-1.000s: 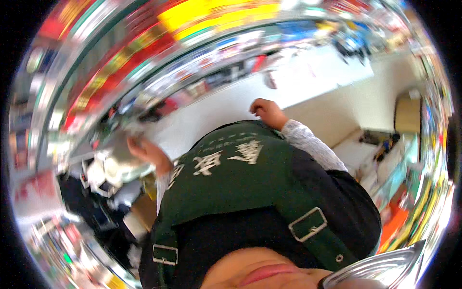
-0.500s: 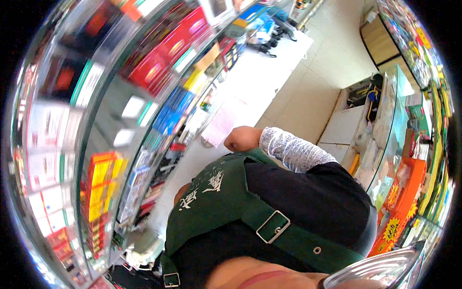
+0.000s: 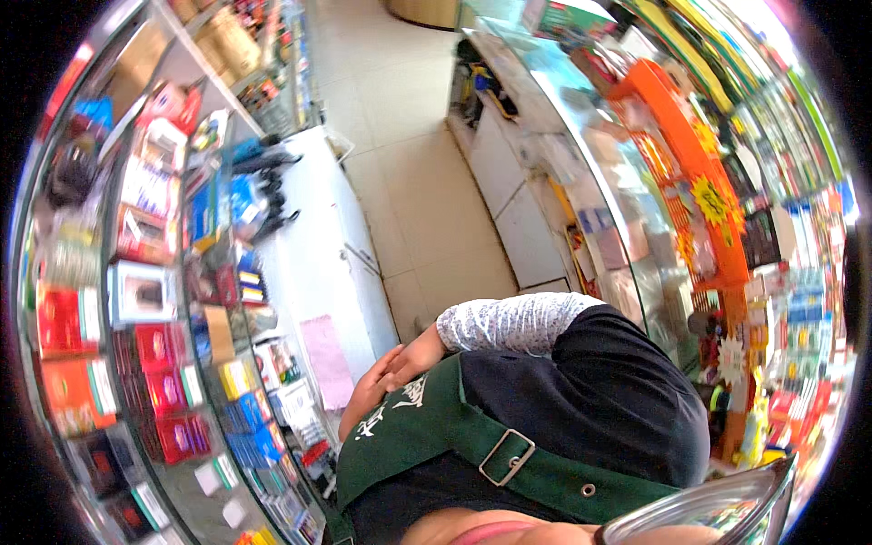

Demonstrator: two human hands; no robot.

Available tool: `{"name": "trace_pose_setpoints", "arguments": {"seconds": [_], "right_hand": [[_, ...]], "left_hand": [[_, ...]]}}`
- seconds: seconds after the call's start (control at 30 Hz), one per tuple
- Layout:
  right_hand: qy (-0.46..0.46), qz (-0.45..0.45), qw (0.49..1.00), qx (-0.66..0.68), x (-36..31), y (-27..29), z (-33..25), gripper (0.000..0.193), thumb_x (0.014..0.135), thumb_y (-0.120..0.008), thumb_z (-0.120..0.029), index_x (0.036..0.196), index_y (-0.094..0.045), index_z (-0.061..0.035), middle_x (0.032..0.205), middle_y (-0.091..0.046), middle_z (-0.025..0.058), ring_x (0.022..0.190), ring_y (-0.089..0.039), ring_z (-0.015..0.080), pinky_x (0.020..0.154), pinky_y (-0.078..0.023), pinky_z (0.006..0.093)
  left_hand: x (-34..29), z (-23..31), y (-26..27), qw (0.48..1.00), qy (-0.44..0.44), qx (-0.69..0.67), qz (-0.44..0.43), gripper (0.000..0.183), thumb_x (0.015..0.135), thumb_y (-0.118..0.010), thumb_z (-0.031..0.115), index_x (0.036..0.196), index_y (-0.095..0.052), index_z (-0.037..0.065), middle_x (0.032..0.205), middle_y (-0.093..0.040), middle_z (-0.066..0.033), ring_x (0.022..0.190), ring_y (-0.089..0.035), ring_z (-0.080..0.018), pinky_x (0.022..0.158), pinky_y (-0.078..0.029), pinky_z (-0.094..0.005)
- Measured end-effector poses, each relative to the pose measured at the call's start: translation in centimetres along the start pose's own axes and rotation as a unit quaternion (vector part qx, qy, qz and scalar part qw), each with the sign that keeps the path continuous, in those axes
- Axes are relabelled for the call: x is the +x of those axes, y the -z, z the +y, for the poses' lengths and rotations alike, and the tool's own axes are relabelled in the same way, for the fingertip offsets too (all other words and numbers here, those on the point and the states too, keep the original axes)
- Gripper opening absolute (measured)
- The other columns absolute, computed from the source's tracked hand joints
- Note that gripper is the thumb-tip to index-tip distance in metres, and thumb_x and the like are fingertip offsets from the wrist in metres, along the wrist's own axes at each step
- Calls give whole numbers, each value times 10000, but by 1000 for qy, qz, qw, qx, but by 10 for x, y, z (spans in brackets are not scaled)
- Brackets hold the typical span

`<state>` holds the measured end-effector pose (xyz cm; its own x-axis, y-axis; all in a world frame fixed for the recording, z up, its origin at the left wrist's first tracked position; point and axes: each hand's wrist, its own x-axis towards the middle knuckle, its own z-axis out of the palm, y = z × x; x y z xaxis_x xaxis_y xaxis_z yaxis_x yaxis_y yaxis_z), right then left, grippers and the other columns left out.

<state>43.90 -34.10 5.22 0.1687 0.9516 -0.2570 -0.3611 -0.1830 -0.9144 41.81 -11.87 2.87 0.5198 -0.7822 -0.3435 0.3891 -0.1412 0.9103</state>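
hands (image 3: 386, 377) half hidden behind apron (image 3: 413, 436)

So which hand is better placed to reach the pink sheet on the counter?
Right, probably. The right hand lies on top, fingers pointing at the pink sheet on the white counter; the left hand is tucked beneath it against the apron, mostly hidden.

Red boxes (image 3: 68, 318) fill left shelves; pink sheet (image 3: 325, 359) lies on counter.
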Motion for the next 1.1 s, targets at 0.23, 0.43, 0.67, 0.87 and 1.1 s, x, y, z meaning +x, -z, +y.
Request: {"name": "trace_pose_setpoints", "arguments": {"seconds": [0.23, 0.43, 0.67, 0.87, 1.1], "right_hand": [[96, 158, 982, 37, -40, 6, 28, 584, 1047, -450, -460, 1319, -565, 45, 1293, -616, 127, 1214, -516, 184, 1063, -371, 362], [134, 285, 949, -21, -148, 61, 41, 626, 1031, -476, -510, 1254, -601, 62, 1225, -648, 144, 1164, -539, 181, 1032, -388, 352], [191, 371, 908, 30, -269, 104, 68, 613, 1027, -491, -498, 1220, -610, 72, 1192, -659, 152, 1135, -560, 193, 1009, -410, 359], [235, 492, 836, 66, -327, 99, 83, 603, 1023, -504, -488, 1191, -617, 80, 1164, -669, 159, 1110, -577, 203, 990, -428, 365], [192, 706, 679, 60, -349, 87, 96, 577, 1015, -524, -465, 1127, -631, 91, 1099, -684, 185, 1034, -618, 241, 930, -469, 371]], "left_hand": [[102, 40, -1, 973, 99, 35, -204, 777, 943, -614, 517, 1472, -402, -11, 1388, -530, -120, 1254, -508, -191, 1071, -398, -329], [226, 76, -30, 965, 70, 119, -223, 798, 915, -631, 571, 1420, -441, -17, 1297, -574, -111, 1184, -536, -185, 1019, -429, -326], [384, 123, -97, 919, 82, 228, -311, 476, 919, -647, 198, 1321, -476, 6, 1209, -581, -96, 1111, -560, -178, 964, -458, -307], [464, 156, -141, 848, 145, 333, -385, 465, 872, -645, 84, 1301, -479, 14, 1179, -585, -98, 1085, -563, -180, 961, -454, -306], [536, 181, -211, 739, 135, 385, -536, 418, 850, -657, 62, 1246, -532, 12, 1131, -601, -103, 1074, -565, -187, 942, -466, -314]]}}
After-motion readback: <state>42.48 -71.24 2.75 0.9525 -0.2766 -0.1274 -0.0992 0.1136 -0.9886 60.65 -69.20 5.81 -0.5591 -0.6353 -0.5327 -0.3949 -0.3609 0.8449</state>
